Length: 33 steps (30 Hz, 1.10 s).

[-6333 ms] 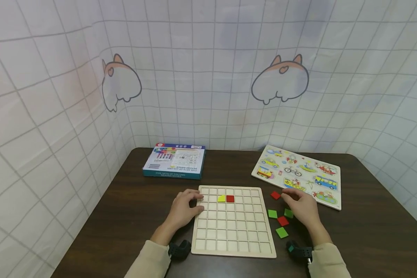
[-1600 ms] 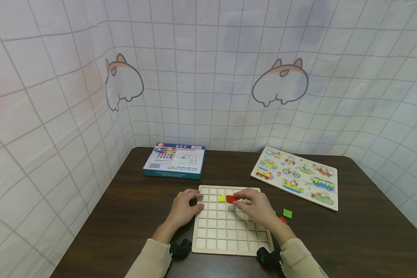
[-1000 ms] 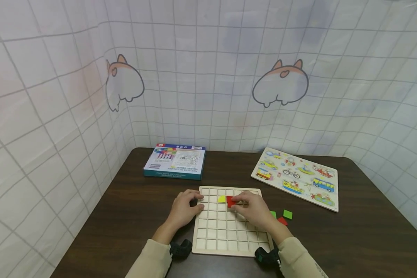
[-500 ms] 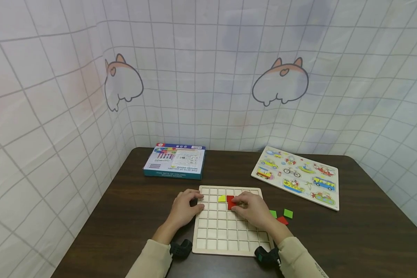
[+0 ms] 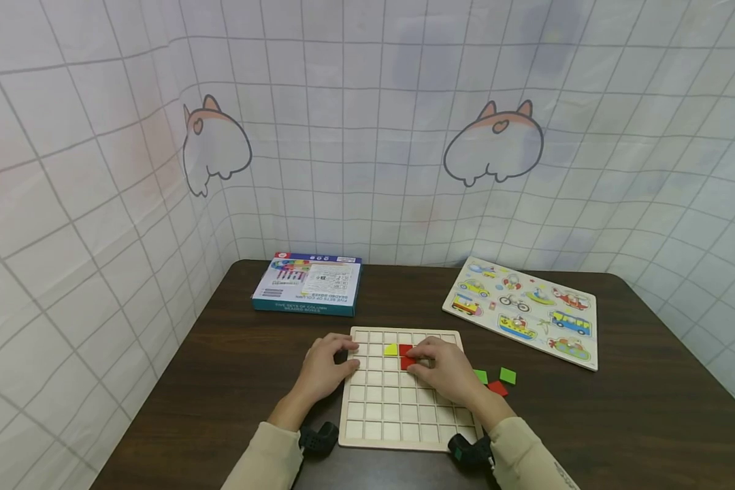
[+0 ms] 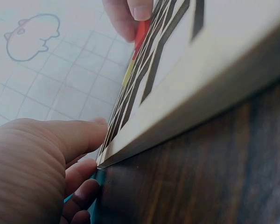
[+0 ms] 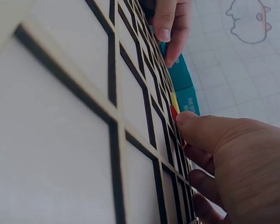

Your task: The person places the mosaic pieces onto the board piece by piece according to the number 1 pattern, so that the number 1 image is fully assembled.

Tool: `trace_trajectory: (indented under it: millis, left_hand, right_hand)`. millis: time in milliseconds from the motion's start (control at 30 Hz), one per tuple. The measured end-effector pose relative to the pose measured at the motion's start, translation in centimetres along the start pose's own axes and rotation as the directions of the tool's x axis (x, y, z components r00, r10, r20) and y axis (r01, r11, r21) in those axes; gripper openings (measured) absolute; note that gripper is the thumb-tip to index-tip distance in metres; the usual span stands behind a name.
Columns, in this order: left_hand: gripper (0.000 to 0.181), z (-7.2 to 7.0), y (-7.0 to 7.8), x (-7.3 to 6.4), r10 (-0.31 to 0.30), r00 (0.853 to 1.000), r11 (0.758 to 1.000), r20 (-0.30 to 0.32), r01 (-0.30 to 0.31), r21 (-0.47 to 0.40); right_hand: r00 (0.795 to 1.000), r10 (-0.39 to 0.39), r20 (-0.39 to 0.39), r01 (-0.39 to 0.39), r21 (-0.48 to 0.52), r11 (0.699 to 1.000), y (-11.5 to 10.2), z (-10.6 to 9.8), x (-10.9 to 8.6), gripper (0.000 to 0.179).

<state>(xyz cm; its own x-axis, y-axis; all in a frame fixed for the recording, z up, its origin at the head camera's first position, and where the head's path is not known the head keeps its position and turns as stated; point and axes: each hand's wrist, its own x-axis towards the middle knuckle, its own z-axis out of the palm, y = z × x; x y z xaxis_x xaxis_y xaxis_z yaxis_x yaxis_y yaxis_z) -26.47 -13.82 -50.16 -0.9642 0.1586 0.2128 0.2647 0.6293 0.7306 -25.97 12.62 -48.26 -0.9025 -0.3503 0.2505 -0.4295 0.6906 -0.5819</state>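
A pale wooden grid board (image 5: 382, 412) lies on the dark table. A yellow piece (image 5: 390, 350) with a cut-off corner sits in its upper part, beside a first red square tile (image 5: 405, 349). A second red square tile (image 5: 407, 363) is directly below the first, and my right hand (image 5: 447, 369) pinches it between thumb and forefinger, partly covering it. My left hand (image 5: 323, 369) rests thumb and forefinger tips on the board's left edge, its other fingers loosely bent. In the left wrist view, that thumb (image 6: 84, 135) lies along the rim.
Right of the board lie a green tile (image 5: 480, 376), another green tile (image 5: 508, 376) and a red tile (image 5: 497, 388), close by my right forearm. A picture puzzle board (image 5: 520, 309) lies at the back right. A flat blue-and-white box (image 5: 308, 284) is at the back left.
My right hand has come from the loose tiles to the board with a red tile. It has shifted this tile from the first red tile's right side to below it. My left hand stays put.
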Motion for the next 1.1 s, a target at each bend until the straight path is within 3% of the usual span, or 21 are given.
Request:
trace_trajectory:
  millis: [700,1100]
  left_hand:
    - [0.027,0.03,-0.02,0.12,-0.026,1.000,1.000,-0.002,0.026,-0.002]
    - [0.027,0.01,0.03,0.12,-0.024,1.000,1.000,0.003,0.024,0.005]
  right_hand:
    - [1.000,-0.015,-0.012,0.015,0.011,1.000,0.32,0.28,0.17,0.020]
    - [0.998,0.054,-0.013,-0.052,0.122,0.991,-0.03,-0.27,-0.20,0.017]
